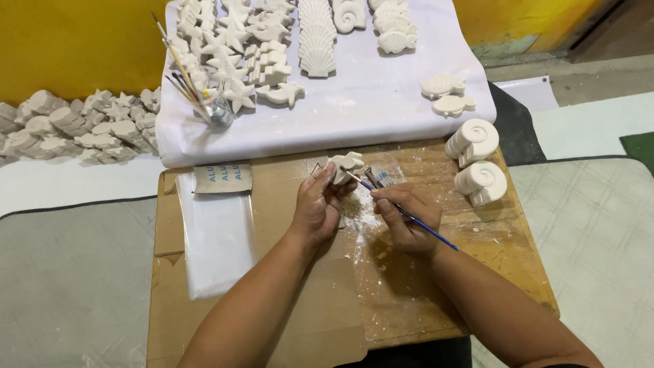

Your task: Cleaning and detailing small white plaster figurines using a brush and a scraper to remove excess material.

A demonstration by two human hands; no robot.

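My left hand [316, 206] holds a small white plaster figure [346, 164] upright above the brown cardboard work surface [272, 293]. My right hand [407, 218] grips a thin blue-handled brush [415, 223], and the brush tip touches the figure's lower right side. White plaster dust [364, 217] lies on the cardboard between the two hands.
Two stacks of spiral shell casts [477, 160] stand right of my hands. A white cloth [354, 102] beyond holds several starfish, shell and fish casts and a glass jar of brushes [216, 108]. More casts are heaped at far left [75, 126]. A clear plastic bag [218, 235] lies left.
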